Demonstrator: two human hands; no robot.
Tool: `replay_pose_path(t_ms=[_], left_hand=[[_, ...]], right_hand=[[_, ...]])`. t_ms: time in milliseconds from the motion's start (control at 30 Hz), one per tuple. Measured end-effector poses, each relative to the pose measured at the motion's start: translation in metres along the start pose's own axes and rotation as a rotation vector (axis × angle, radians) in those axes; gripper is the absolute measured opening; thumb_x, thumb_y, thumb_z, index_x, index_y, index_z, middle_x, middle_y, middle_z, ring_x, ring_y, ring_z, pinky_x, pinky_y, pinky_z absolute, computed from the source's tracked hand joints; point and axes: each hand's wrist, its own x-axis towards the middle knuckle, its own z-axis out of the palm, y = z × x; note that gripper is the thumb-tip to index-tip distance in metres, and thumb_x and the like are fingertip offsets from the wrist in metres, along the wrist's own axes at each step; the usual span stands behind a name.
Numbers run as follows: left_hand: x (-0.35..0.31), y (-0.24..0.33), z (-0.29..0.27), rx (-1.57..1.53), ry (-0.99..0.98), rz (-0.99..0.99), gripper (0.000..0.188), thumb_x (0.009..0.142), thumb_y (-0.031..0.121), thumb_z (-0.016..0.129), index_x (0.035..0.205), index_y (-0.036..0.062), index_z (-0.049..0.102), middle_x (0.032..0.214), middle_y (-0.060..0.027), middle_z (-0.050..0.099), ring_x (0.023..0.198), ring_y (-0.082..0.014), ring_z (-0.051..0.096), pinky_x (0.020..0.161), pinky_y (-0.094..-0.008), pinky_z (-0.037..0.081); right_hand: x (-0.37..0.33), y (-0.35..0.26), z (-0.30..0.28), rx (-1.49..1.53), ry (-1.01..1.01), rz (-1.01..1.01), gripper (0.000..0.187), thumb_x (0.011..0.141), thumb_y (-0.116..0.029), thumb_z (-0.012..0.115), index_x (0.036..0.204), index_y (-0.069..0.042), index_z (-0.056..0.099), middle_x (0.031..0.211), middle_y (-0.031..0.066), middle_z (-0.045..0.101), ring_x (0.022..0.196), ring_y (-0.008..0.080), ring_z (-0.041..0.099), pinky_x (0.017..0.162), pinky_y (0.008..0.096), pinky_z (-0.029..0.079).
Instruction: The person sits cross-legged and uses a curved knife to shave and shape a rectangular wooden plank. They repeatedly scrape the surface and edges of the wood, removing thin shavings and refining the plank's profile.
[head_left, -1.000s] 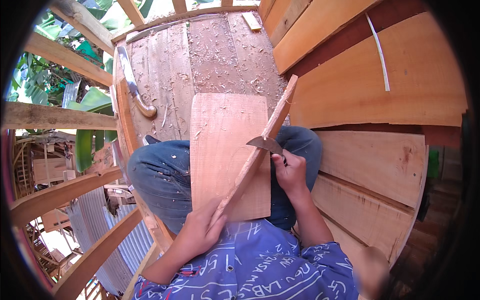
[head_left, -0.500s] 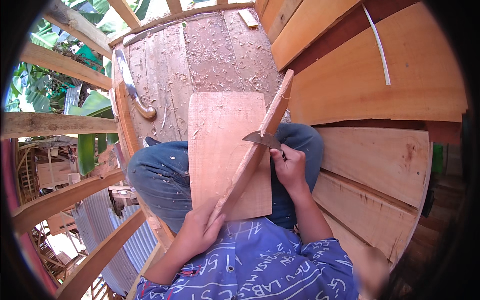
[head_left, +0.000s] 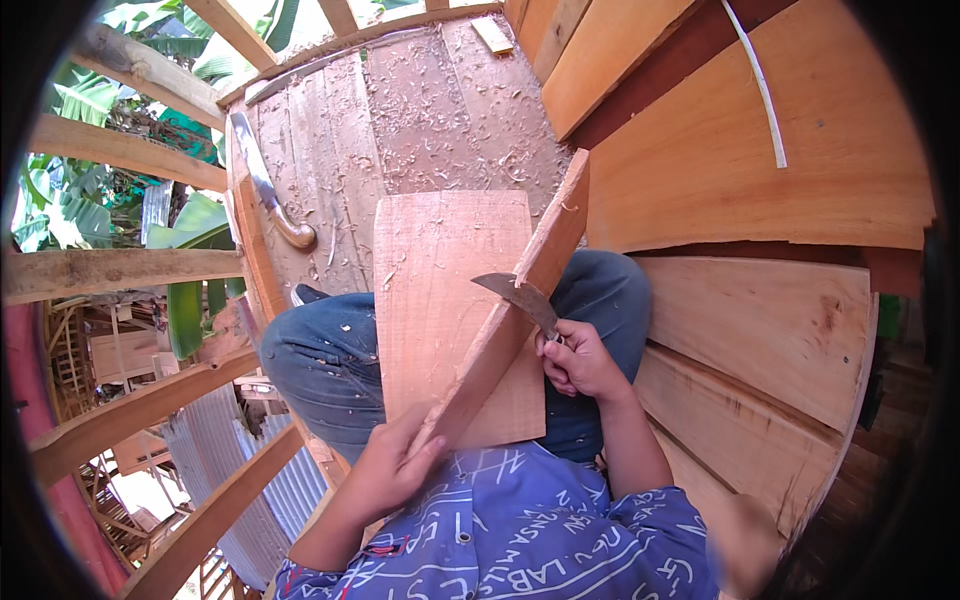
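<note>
A narrow wooden plank (head_left: 490, 375) stands on its edge, slanting from my waist up to the far right. Its lower end is in the grip of my left hand (head_left: 400, 462), with the fingers on the far side hidden. My right hand (head_left: 582, 358) is closed around the handle of a knife (head_left: 530, 302). The curved, dark blade lies across the plank's upper edge, near its middle, with the tip pointing left. A few curled shavings cling to that edge. Beneath the plank, a wide flat board (head_left: 440, 270) rests across my lap between my knees.
A machete (head_left: 262, 180) with a curved handle lies on the shaving-strewn plank floor (head_left: 410, 110) at the far left. A small wood offcut (head_left: 492, 36) is at the back. Wooden railings (head_left: 120, 262) line the left; board walls (head_left: 740, 140) close the right.
My right hand and the knife have come a little nearer to me along the plank's edge, and the blade is angled more. The plank leans slightly differently, showing more of its right face.
</note>
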Motion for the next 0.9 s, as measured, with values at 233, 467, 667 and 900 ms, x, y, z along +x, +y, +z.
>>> replay_pose_path(t_ms=[233, 467, 667, 900], left_hand=[[-0.001, 0.0, -0.002, 0.044, -0.032, -0.051, 0.031, 0.089, 0.011, 0.06, 0.118, -0.0009, 0.056, 0.083, -0.0231, 0.064, 0.079, -0.0371, 0.068, 0.071, -0.0385, 0.051], [-0.001, 0.004, 0.004, 0.011, 0.033, -0.021, 0.018, 0.088, 0.008, 0.061, 0.099, -0.003, 0.054, 0.076, -0.0203, 0.059, 0.069, -0.0225, 0.059, 0.066, -0.0336, 0.045], [-0.002, 0.005, 0.003, 0.013, 0.014, -0.043, 0.019, 0.088, 0.008, 0.061, 0.102, -0.0032, 0.055, 0.077, -0.0204, 0.059, 0.071, -0.0222, 0.06, 0.067, -0.0337, 0.045], [-0.005, 0.003, 0.005, 0.042, 0.01, -0.028, 0.023, 0.088, 0.009, 0.061, 0.107, -0.0032, 0.056, 0.081, -0.0204, 0.062, 0.075, -0.0244, 0.063, 0.07, -0.0337, 0.047]], right_hand=[[-0.002, -0.001, 0.017, -0.122, 0.169, -0.052, 0.02, 0.095, -0.021, 0.067, 0.092, -0.003, 0.06, 0.059, -0.0067, 0.047, 0.049, 0.0007, 0.041, 0.044, 0.0199, 0.031], [-0.001, 0.009, 0.013, -0.365, 0.264, -0.172, 0.024, 0.092, -0.02, 0.069, 0.08, -0.002, 0.057, 0.059, -0.0066, 0.042, 0.056, 0.0004, 0.037, 0.047, 0.0228, 0.03], [0.001, 0.011, 0.015, -0.565, 0.369, -0.309, 0.03, 0.09, -0.018, 0.071, 0.075, -0.001, 0.052, 0.057, -0.0034, 0.041, 0.054, 0.0019, 0.036, 0.047, 0.0244, 0.031], [0.002, -0.007, 0.015, -0.566, 0.359, -0.349, 0.021, 0.089, -0.018, 0.072, 0.087, 0.001, 0.062, 0.057, -0.0046, 0.049, 0.051, 0.0054, 0.038, 0.047, 0.0255, 0.031]])
